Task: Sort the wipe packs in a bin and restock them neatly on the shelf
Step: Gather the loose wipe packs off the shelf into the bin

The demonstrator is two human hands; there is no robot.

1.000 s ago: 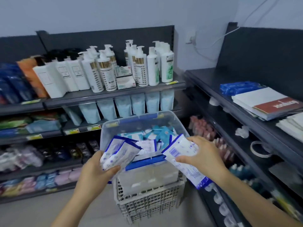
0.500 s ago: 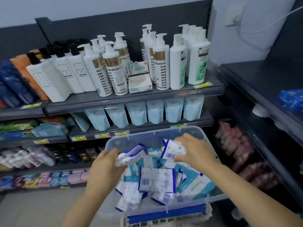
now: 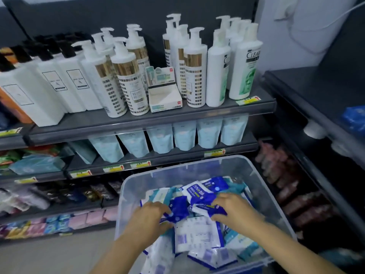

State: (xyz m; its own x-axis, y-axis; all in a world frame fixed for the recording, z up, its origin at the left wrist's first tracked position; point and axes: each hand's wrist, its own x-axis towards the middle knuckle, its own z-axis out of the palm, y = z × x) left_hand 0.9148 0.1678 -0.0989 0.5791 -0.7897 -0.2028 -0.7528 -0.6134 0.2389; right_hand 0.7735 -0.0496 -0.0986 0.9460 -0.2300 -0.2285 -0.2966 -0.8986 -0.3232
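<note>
A clear plastic bin [image 3: 197,165] stands low in front of me, filled with a loose pile of wipe packs: blue-and-white ones [image 3: 197,192], teal ones [image 3: 240,241] and a white pack with a barcode [image 3: 194,237]. Both hands are down inside the bin on top of the pile. My left hand [image 3: 150,220] curls its fingers round a dark blue pack [image 3: 177,210]. My right hand [image 3: 235,212] grips a blue-and-white pack [image 3: 209,209] right beside it. The two packs touch in the middle of the bin.
Behind the bin is a dark shelf unit [image 3: 150,120] with white pump bottles [image 3: 126,76] and a small open carton [image 3: 165,95] on top. Pale blue pouches [image 3: 183,135] stand on the level below. A second dark shelf [image 3: 316,99] runs along the right.
Both hands have come down from above the bin into the pile, still gripping packs. The view has moved closer to the shelf and bin.
</note>
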